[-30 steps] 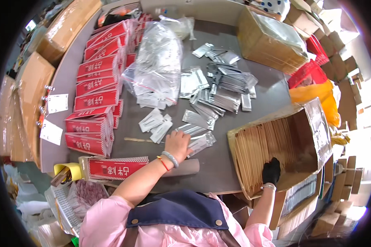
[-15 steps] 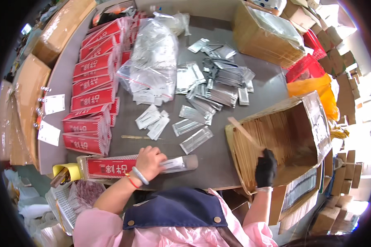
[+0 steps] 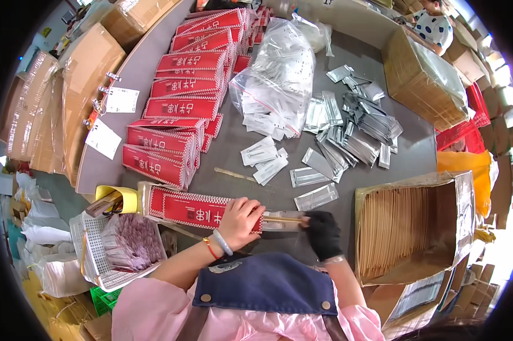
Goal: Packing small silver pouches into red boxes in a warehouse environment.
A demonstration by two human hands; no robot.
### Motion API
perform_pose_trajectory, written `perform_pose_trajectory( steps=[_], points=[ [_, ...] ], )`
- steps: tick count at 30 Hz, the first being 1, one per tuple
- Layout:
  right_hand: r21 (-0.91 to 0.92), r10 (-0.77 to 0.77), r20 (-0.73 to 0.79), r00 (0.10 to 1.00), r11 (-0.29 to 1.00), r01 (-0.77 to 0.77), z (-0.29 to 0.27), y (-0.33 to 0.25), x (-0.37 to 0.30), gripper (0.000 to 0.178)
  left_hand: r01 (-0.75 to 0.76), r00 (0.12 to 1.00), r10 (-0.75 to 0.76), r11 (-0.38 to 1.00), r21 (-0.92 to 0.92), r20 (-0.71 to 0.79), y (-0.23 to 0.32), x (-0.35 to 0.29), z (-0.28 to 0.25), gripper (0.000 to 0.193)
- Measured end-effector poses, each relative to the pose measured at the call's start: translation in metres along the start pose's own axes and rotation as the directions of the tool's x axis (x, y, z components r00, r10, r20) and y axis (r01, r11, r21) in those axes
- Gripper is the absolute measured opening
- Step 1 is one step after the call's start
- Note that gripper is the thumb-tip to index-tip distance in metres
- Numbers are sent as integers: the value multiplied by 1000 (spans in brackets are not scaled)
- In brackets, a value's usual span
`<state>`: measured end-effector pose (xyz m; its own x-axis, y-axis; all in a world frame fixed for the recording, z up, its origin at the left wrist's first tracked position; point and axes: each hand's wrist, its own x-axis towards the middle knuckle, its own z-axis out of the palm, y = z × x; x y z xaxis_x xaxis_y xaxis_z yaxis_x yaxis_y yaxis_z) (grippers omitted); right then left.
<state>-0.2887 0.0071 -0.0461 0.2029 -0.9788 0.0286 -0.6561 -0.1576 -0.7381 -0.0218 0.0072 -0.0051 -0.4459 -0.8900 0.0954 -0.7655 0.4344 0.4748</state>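
My left hand [image 3: 242, 223] presses and grips the open right end of a red-and-white paper sleeve [image 3: 185, 209], which lies lengthwise on a clear plastic holder [image 3: 276, 227] at the table's near edge. My right hand [image 3: 323, 236], in a black glove and slightly blurred, is closed on a pair of wooden chopsticks [image 3: 288, 219]. Their far end reaches the sleeve's mouth beside my left fingers; how deep it goes is hidden. A carton [image 3: 407, 273] lying on its side at the right holds rows of similar chopsticks [image 3: 390, 227].
Stacked red sleeves [image 3: 182, 108] lie at the back left. Beside them are a clear bag of white packets [image 3: 282, 68] and a pile of silver packets [image 3: 364, 128]. A yellow cup [image 3: 128, 199] and white basket [image 3: 97, 250] stand left. Another person [image 3: 433, 28] is at the far right.
My right hand has moved left from the carton, bringing the chopsticks to the sleeve. My left hand has shifted to the sleeve's end, and the whole view has swung.
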Motion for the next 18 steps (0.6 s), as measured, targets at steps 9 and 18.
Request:
perform_pose_trajectory(
  steps=[9, 18],
  points=[
    [139, -123, 89, 988, 984, 110, 29, -58, 18, 55, -118, 993, 119, 990, 75, -4, -5, 16, 18, 47],
    [-292, -59, 0, 998, 955, 56, -33, -46, 15, 60, -282, 958, 267, 940, 191, 103, -48, 43, -80, 9]
  ],
)
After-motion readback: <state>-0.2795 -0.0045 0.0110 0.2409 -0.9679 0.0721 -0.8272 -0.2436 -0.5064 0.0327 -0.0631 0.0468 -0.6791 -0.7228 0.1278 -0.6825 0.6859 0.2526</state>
